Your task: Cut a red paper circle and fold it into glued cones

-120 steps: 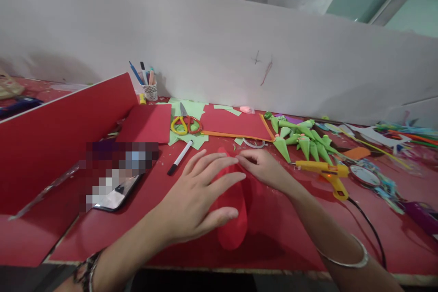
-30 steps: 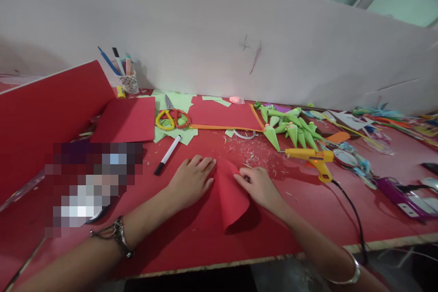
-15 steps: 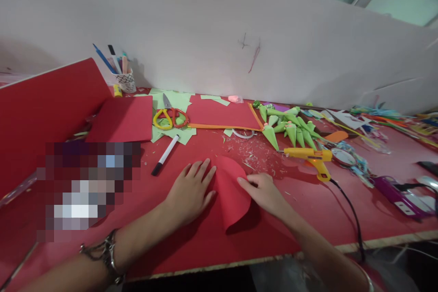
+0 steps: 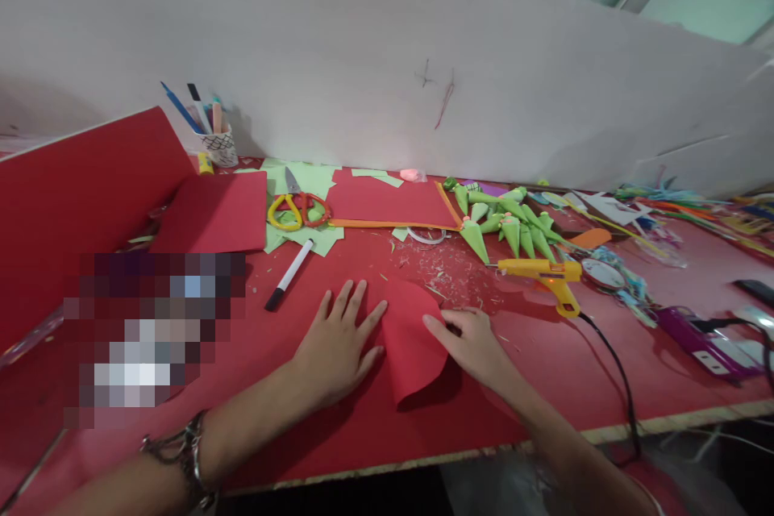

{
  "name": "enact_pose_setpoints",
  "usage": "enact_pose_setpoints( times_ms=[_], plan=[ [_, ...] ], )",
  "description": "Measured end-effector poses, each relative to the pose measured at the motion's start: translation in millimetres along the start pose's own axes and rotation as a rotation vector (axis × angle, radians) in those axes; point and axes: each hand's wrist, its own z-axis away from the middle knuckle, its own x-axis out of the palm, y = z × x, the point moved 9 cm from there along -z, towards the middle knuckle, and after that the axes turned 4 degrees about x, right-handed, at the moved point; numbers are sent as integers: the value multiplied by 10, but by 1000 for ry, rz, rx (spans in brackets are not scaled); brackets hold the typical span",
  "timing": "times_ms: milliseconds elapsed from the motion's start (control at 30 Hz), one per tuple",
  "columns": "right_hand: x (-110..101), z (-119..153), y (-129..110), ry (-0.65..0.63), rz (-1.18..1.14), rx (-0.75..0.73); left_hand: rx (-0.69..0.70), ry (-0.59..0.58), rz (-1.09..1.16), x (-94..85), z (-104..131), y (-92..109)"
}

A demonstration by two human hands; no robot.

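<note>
A piece of red paper point(image 4: 414, 351) curls up off the red tabletop in front of me, its right edge raised and rounded. My right hand point(image 4: 475, 343) pinches that edge, with the thumb in front and the fingers behind. Flat beside the paper's left side lies my left hand point(image 4: 339, 343), fingers spread. Its index fingertip is at the paper's edge. Small paper scraps point(image 4: 439, 266) are scattered just beyond.
A yellow glue gun point(image 4: 541, 270) with a black cord lies to the right, near several green paper cones point(image 4: 511, 234). Scissors point(image 4: 299, 210) rest on pale green paper; a marker point(image 4: 290, 274) lies nearer. A purple power strip point(image 4: 705, 347) is at far right.
My left index finger has spread away from the other fingers toward the paper. The right hand keeps its pinch, and the paper's raised edge has shifted slightly right.
</note>
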Motion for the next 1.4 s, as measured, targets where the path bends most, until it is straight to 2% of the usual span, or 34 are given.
enact_pose_setpoints(
  times_ms=[100, 200, 433, 700, 933, 1167, 1400],
  plan=[
    [27, 42, 10, -47, -44, 25, -23, -5, -3, 24, 7, 6],
    [61, 110, 25, -61, 17, 31, -27, -8, 3, 28, -3, 18],
    [69, 202, 21, -26, 167, -17, -36, -57, 22, 17, -6, 26],
    [12, 207, 78, 31, 162, -14, -45, -48, 59, 19, -9, 23],
    [-12, 225, 39, 24, 36, -32, -207, 31, 71, 9, -82, -114],
    [-3, 267, 29, 80, 164, -75, -186, 66, 46, 26, -130, -120],
    [-29, 299, 63, 113, 180, -102, -189, 24, 78, 31, -132, -124]
  ],
)
